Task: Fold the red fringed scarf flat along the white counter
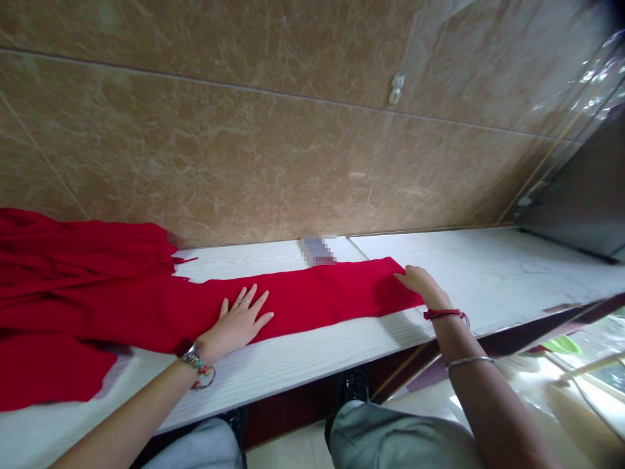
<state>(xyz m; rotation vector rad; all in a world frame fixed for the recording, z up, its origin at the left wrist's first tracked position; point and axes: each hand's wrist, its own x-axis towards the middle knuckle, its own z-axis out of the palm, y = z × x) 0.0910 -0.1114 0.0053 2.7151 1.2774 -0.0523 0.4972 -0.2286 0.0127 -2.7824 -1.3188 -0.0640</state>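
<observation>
A long red cloth (317, 296) lies spread along a white wood-grain table (488, 273), with more of it bunched in folds at the far left (73, 260). My left hand (239, 319) rests flat on the cloth's middle, fingers spread, a ring on one finger and beaded bracelets at the wrist. My right hand (420, 283) lies on the cloth's right end near its corner, fingers stretched along the fabric; a red string and a metal bangle circle that wrist.
A brown marble-tiled wall (293, 150) rises right behind the table, with a small white fitting (395, 89) on it. A small blurred object (318, 251) sits at the table's back edge. A dark cabinet (581, 195) stands at right. My knees show below the front edge.
</observation>
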